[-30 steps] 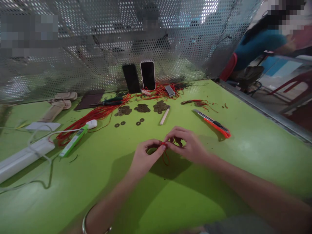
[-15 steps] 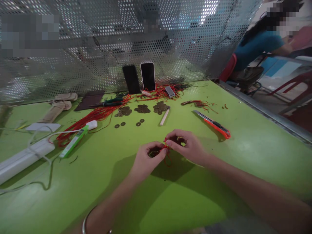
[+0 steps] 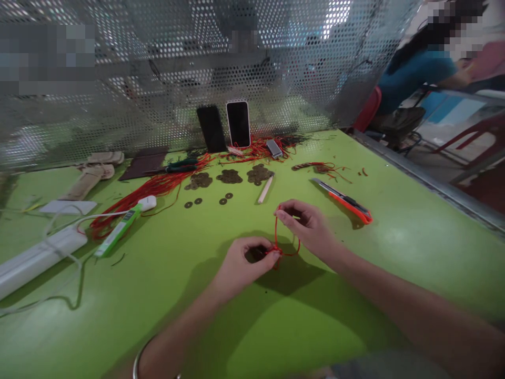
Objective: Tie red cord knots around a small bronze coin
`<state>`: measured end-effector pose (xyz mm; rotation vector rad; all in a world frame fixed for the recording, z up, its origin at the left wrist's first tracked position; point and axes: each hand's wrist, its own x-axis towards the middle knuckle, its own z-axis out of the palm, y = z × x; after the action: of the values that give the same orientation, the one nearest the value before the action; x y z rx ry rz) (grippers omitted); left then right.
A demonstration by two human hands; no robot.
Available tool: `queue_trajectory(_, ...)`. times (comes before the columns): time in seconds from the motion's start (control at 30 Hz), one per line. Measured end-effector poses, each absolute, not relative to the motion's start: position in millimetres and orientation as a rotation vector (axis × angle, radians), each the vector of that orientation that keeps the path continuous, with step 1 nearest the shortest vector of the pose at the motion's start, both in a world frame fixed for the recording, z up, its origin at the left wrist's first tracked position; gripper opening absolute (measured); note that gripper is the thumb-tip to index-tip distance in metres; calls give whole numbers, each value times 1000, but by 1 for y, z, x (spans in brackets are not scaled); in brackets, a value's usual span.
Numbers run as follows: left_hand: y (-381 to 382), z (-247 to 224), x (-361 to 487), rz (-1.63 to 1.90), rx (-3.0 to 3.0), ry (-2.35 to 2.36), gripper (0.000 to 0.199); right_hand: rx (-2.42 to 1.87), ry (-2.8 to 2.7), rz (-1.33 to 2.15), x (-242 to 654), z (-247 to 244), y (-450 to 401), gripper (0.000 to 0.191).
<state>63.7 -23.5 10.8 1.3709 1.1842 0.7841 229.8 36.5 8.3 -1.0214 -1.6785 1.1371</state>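
Pinched between the thumb and fingers of my left hand [image 3: 246, 263] is a knotted part of a thin red cord [image 3: 276, 231]. My right hand [image 3: 305, 223] is up and to the right of it, closed on another stretch of the same cord. The cord runs taut between the two hands, and a loose loop hangs below my right fingers. Part of the knot is hidden behind my left thumb. To the right of my right hand lies an orange utility knife [image 3: 349, 205] with its blade out.
Piles of holed coins [image 3: 230, 177] and a pale stick [image 3: 265, 189] lie beyond my hands. A bundle of red cords [image 3: 138, 202], a green box cutter-like tool [image 3: 118, 231] and a white power strip [image 3: 43, 252] are left. Two phones [image 3: 239, 123] lean on the perforated panel [image 3: 165, 84]. A person [image 3: 418, 79] sits at right.
My right hand has moved up and right, away from my left, drawing the red cord out between them. My left hand has shifted slightly right and down, still pinching the knotted part.
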Motion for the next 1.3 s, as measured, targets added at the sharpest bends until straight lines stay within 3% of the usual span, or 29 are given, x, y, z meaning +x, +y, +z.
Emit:
queue_trajectory(0.2,-21,16,65,938,1290,1254,14,-981,-1896,1395,226,12,32,22)
queue_trajectory(0.53,-22,6,65,713,1437,1194,21,-992,-1620,1267,228,6,37,21)
queue_trajectory(0.7,-20,4,63,878,1325,1227,21,-976,-1511,1422,228,7,39,30)
queue_trajectory(0.83,-18,5,59,1087,1161,1312,20,-916,-1794,1570,228,13,37,32)
queue_trajectory(1.3,-16,0,57,1367,943,1361,22,-941,-1952,1420,230,15,34,24)
